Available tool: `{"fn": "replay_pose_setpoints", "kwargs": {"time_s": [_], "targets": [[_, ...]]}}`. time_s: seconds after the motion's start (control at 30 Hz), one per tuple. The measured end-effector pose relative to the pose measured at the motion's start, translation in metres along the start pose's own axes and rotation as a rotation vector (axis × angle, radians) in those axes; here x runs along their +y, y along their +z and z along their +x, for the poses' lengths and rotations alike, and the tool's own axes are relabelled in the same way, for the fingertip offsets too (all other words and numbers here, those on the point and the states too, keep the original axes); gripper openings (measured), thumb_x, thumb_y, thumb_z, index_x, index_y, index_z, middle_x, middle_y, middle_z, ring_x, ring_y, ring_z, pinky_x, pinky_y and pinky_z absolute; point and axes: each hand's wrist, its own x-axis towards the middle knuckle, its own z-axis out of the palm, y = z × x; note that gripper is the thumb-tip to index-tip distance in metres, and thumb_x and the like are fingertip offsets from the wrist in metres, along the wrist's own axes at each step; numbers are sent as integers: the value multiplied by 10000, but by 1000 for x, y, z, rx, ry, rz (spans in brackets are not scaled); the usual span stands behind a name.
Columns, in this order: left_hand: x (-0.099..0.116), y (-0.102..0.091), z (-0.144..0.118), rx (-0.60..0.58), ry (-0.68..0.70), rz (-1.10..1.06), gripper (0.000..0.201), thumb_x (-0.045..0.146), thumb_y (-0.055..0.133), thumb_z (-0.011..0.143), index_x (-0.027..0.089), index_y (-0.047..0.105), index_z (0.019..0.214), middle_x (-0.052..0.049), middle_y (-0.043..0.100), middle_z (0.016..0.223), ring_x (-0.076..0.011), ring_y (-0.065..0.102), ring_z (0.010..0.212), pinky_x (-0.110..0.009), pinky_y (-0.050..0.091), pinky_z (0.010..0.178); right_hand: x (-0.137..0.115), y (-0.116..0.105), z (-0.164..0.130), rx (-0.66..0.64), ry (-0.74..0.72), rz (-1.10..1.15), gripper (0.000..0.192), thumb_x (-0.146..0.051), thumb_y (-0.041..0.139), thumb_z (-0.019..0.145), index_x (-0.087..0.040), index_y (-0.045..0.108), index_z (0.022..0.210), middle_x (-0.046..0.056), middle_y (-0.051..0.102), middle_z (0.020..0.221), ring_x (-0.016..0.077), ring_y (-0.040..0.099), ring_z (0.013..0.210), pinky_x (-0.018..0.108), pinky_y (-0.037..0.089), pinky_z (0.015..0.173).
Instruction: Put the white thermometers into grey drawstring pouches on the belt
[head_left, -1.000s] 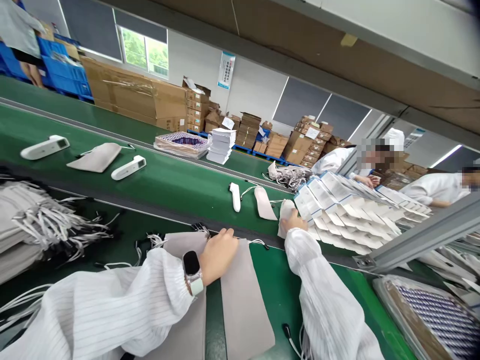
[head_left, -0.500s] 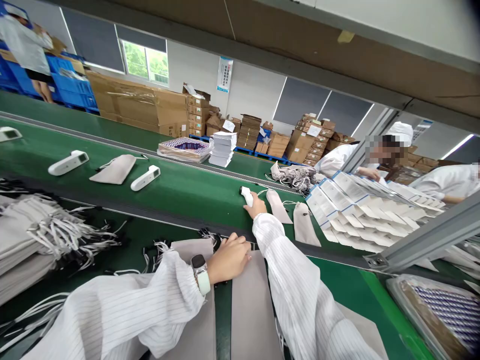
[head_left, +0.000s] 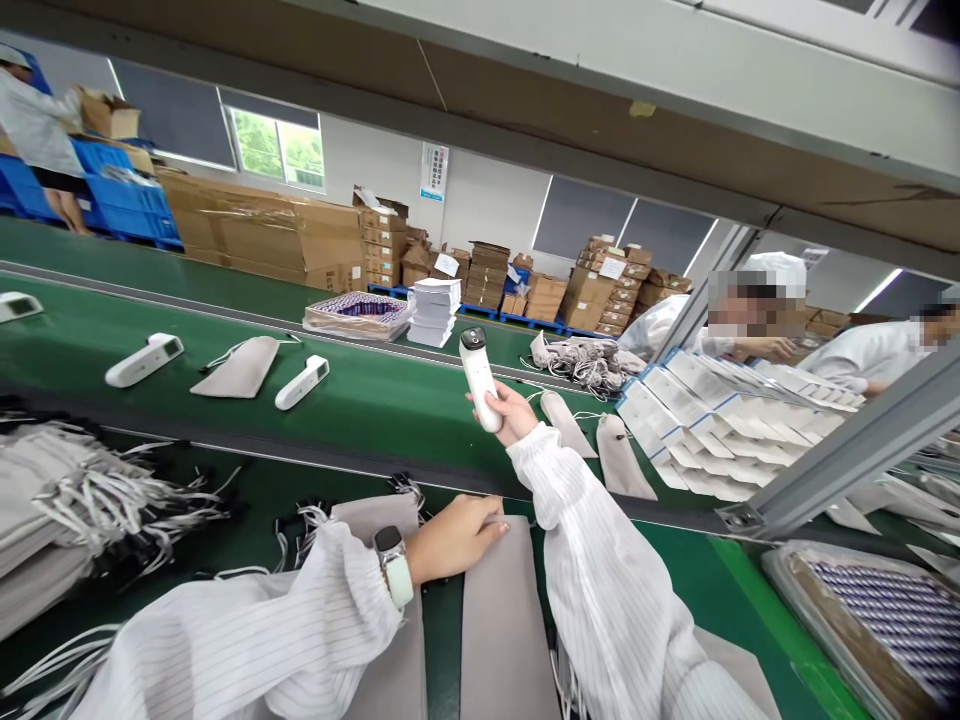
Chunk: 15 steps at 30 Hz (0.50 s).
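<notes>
At centre frame, the right hand (head_left: 511, 412) is raised above the green conveyor belt (head_left: 375, 390), its fingers wrapped around the lower end of a white handheld thermometer (head_left: 478, 376) — the device stands nearly upright, its dark sensor end uppermost. Below it, at lower centre, the left hand (head_left: 457, 535) rests with fingers held together and lightly curled on the top edge of a grey drawstring pouch (head_left: 499, 620) lying flat on the desk (head_left: 667, 570); a white watch (head_left: 394, 567) sits on that wrist. Both arms wear white striped sleeves.

On the belt at left lie two more white thermometers (head_left: 301, 382) (head_left: 144, 360) with a flat grey pouch (head_left: 241, 367) between them; part of a further device shows at the far left edge. Just right of the raised hand, two filled grey pouches (head_left: 626, 458) lie on the belt beside a fanned row of white cartons (head_left: 705, 420). A heap of grey pouches with white cords (head_left: 67, 490) occupies the left of the frame — well apart from both hands. A tray of striped items (head_left: 885, 615) sits at lower right. Across the belt, at upper right, two co-workers in white coats (head_left: 862, 365) are seated. Stacked cardboard boxes (head_left: 285, 230) fill the background.
</notes>
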Motion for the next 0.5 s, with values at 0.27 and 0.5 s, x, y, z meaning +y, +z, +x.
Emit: {"fn": "replay_pose_setpoints", "kwargs": {"time_s": [0.27, 0.5], "targets": [[-1, 0, 0, 33, -81, -50, 227, 368, 393, 792, 179, 510, 746, 25, 501, 624, -130, 473, 593, -217, 319, 530, -15, 9, -17, 39, 2, 66, 245, -362, 516, 757, -193, 428, 912, 39, 629, 836, 134, 595, 606, 231, 462, 435], [0, 0, -1, 9, -77, -127, 204, 352, 421, 770, 174, 505, 717, 30, 485, 611, -116, 445, 558, -213, 306, 504, -29, 15, -38, 86, -290, -254, 398, -267, 656, 584, -226, 474, 935, -57, 493, 626, 90, 491, 504, 259, 444, 514]]}}
